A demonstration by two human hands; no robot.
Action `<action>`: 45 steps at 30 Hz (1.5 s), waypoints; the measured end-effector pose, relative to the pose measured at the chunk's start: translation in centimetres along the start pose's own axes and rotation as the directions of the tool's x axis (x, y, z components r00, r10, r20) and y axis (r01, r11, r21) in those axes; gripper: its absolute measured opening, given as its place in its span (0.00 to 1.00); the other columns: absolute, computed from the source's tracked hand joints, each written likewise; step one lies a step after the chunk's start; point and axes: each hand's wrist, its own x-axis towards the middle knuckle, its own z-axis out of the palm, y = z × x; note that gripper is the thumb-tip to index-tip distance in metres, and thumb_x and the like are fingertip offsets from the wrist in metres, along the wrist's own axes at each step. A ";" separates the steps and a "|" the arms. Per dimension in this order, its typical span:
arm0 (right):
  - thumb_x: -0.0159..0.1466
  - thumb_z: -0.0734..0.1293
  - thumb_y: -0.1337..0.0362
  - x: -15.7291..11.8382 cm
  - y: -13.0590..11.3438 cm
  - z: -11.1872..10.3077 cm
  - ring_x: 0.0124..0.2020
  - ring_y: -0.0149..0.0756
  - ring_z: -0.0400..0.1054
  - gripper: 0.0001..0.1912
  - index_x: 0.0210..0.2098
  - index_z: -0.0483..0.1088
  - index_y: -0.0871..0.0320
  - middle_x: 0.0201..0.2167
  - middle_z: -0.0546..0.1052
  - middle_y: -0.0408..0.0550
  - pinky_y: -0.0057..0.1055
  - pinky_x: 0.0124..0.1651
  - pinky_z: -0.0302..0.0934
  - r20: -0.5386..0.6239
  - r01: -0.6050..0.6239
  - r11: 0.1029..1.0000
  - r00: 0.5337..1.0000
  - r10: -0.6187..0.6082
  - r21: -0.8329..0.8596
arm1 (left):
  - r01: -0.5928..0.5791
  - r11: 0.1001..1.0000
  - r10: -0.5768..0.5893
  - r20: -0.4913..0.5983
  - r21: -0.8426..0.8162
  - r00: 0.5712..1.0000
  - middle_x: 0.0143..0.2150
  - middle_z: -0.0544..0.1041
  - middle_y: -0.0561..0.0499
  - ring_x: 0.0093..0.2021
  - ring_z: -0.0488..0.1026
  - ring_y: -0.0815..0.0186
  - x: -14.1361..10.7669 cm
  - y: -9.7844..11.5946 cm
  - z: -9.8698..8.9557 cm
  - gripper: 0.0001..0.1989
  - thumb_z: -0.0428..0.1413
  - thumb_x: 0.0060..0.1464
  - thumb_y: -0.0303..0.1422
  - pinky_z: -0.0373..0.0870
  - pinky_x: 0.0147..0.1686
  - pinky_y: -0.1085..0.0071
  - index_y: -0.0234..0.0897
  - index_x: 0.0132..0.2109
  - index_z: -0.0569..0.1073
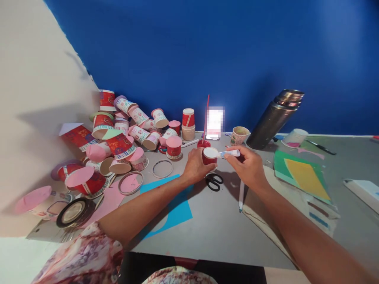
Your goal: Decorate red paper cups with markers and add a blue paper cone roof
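Note:
My left hand [197, 165] is wrapped round a red paper cup [209, 158] whose pale round end faces up. In my right hand [247, 162] is a white tube-like marker or glue pen [232, 153], held level, its tip at the cup's right edge. Just behind the held cup stands a small red pot [203, 144] with a thin red stick in it. Black-handled scissors [214, 183] lie below the cup, their blades partly hidden under it. A white marker with a blue tip [241, 197] rests to the right of the scissors.
Many decorated paper cups [120, 144] are piled at the left. Blue paper [174, 213] lies under my left forearm, near tape rings [162, 169]. A dark flask [274, 120] leans at the back right, with green and yellow sheets [306, 177] in front.

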 end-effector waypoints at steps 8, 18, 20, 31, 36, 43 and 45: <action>0.62 0.69 0.58 -1.0 -1.7 -0.7 0.24 0.35 0.68 0.09 0.38 0.79 0.54 0.33 0.83 0.48 0.35 0.33 0.63 0.076 0.292 0.952 0.955 -0.286 -0.093 | -0.093 0.994 0.092 0.021 0.051 0.996 0.47 0.81 0.44 0.45 0.78 0.52 -0.6 0.9 -2.3 0.23 0.64 0.52 0.34 0.73 0.48 0.55 0.39 0.55 0.71; 0.66 0.69 0.59 -1.4 -4.0 -1.0 0.26 0.35 0.71 0.07 0.39 0.79 0.53 0.32 0.83 0.47 0.32 0.29 0.61 0.198 0.422 0.905 0.893 -0.404 -0.057 | -0.339 0.941 0.325 0.223 0.027 0.919 0.56 0.80 0.43 0.56 0.76 0.50 -1.5 0.4 -5.1 0.28 0.63 0.46 0.27 0.72 0.57 0.54 0.40 0.57 0.75; 0.65 0.69 0.60 -1.2 -4.2 -0.9 0.26 0.35 0.71 0.07 0.39 0.80 0.53 0.32 0.83 0.47 0.32 0.29 0.61 0.183 0.401 0.915 0.904 -0.386 -0.052 | -0.376 0.927 0.362 0.239 0.012 0.901 0.56 0.79 0.42 0.57 0.76 0.50 -1.8 0.3 -5.3 0.27 0.63 0.47 0.27 0.72 0.57 0.54 0.38 0.57 0.75; 0.60 0.71 0.52 0.0 -3.3 -1.3 0.19 0.33 0.60 0.13 0.33 0.82 0.55 0.18 0.72 0.41 0.31 0.24 0.55 0.120 0.037 0.998 0.992 -0.032 -0.041 | -0.384 0.920 0.392 0.145 -0.080 0.908 0.59 0.78 0.44 0.59 0.74 0.52 -2.9 -0.2 -6.2 0.26 0.64 0.50 0.26 0.71 0.60 0.55 0.40 0.57 0.74; 0.59 0.71 0.52 -0.2 -2.6 -1.6 0.19 0.30 0.55 0.14 0.32 0.82 0.56 0.16 0.66 0.39 0.29 0.21 0.48 0.189 -0.065 0.998 0.980 0.060 0.023 | -0.276 0.951 0.289 0.084 -0.139 0.954 0.56 0.79 0.44 0.56 0.76 0.53 -2.6 -0.6 -6.1 0.25 0.66 0.50 0.28 0.71 0.59 0.57 0.38 0.56 0.75; 0.61 0.71 0.57 -2.2 -3.6 -0.6 0.21 0.32 0.63 0.08 0.33 0.81 0.54 0.21 0.74 0.41 0.30 0.24 0.57 0.249 -0.008 0.999 0.969 -0.005 0.053 | -0.221 0.966 0.242 0.174 -0.133 0.955 0.57 0.78 0.44 0.57 0.76 0.52 -2.8 -0.9 -5.8 0.27 0.66 0.50 0.30 0.71 0.58 0.58 0.38 0.58 0.75; 0.61 0.71 0.58 -2.6 -3.9 -0.4 0.22 0.34 0.66 0.07 0.35 0.81 0.53 0.24 0.78 0.42 0.31 0.27 0.61 0.242 0.070 0.997 0.967 -0.076 0.033 | -0.248 0.960 0.272 0.212 -0.131 0.939 0.57 0.78 0.44 0.57 0.76 0.53 -3.0 -1.0 -5.6 0.27 0.66 0.50 0.29 0.71 0.58 0.59 0.39 0.58 0.74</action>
